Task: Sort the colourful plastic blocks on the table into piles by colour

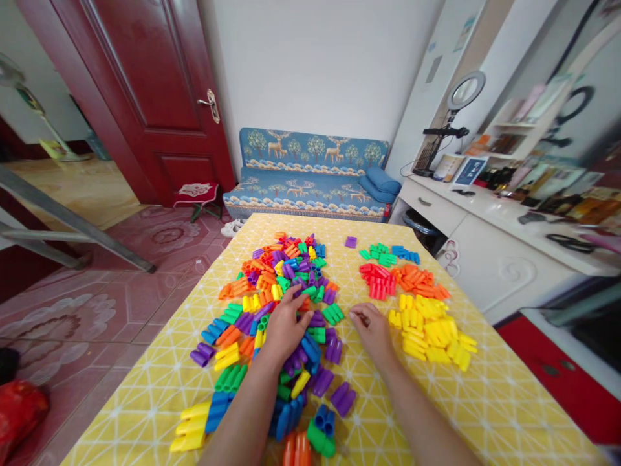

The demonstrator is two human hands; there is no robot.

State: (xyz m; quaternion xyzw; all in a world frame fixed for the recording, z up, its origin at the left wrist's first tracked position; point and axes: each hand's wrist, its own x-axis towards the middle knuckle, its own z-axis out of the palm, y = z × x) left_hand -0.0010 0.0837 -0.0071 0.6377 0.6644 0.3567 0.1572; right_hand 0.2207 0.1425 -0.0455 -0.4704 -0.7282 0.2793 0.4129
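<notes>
Orange block sits at the near edge, cut off by the bottom of the view, with a green block just beside it. Both lie on a yellow cloth patterned with white lines, which covers the table. A mixed pile of coloured blocks runs up the left and middle of the cloth. The left hand rests over it, fingers spread and thumb apart; whether it grips a block I cannot tell. The right hand is just right of the pile, fingers curled in; whether anything is pinched there I cannot tell.

On the right, blocks lie grouped by colour: yellow blocks nearest, then orange blocks beside red blocks, with green blocks and blue blocks behind. One purple block lies apart near the far edge.

Beyond the table, a blue sofa with a deer print stands against a white wall. To the left are a dark red door, a stool and a pinkish tiled floor. Along the right runs a white dresser, cluttered on top, with a ring light.
</notes>
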